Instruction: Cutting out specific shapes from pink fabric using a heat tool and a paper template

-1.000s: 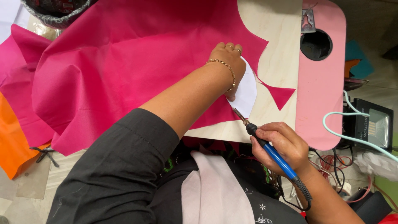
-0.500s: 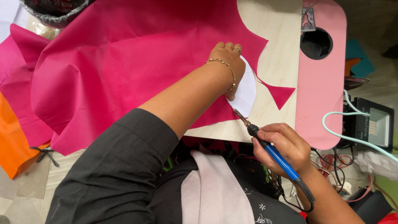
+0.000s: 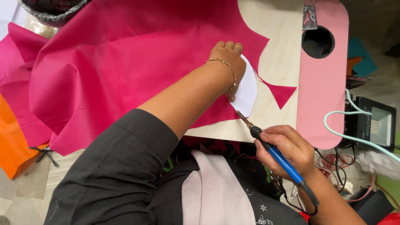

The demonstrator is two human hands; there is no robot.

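A large magenta fabric sheet [image 3: 125, 62] lies spread over a pale wooden board [image 3: 275, 37]. My left hand [image 3: 228, 56], with a gold bracelet and a ring, presses flat on a white paper template [image 3: 248, 89] laid on the fabric. My right hand [image 3: 289, 148] grips a blue-handled heated cutting pen [image 3: 275, 152]. Its metal tip touches the fabric at the template's lower edge. A small pointed magenta offcut [image 3: 281, 93] lies just right of the template.
A pink table end [image 3: 323, 83] with a round black cup hole [image 3: 317, 41] lies to the right. Beyond it sit a small black floodlight [image 3: 375, 125] and a pale green cable [image 3: 354, 135]. Orange fabric [image 3: 12, 146] and black scissors [image 3: 41, 153] lie at the left.
The pen tip has crept slightly along the template's lower edge. My left hand stays pressed on the template.
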